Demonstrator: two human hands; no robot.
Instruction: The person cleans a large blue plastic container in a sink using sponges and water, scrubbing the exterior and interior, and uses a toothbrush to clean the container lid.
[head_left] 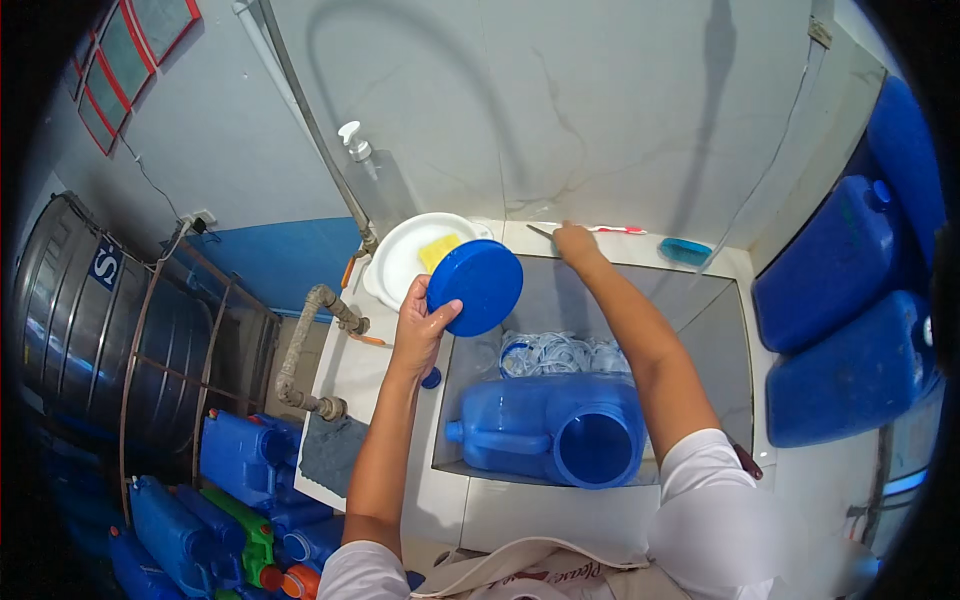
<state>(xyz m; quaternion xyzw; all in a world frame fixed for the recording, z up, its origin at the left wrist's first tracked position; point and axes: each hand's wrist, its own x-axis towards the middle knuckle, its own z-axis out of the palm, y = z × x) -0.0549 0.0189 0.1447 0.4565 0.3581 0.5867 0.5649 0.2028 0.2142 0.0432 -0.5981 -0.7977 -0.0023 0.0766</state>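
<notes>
Head view shows your chest and a pale cloth cut off at the lower edge, so nothing nearer than the sink's front rim [520, 505] can be read. Inside the sink a blue water jug [545, 430] lies on its side, wide mouth toward you, filling most of the basin floor; behind it a heap of clear plastic rings [560, 352] is partly hidden by your right forearm. Your left hand [418, 325] is closed on the edge of a round blue lid [476, 287], held up over the sink's left rim. The lid covers part of a white basin [405, 255] with something yellow in it. Your right hand [576, 243] rests on the far ledge, fingers curled over a thin item; what it grips, you cannot tell. Two blue containers [840, 330] crowd the right side.
</notes>
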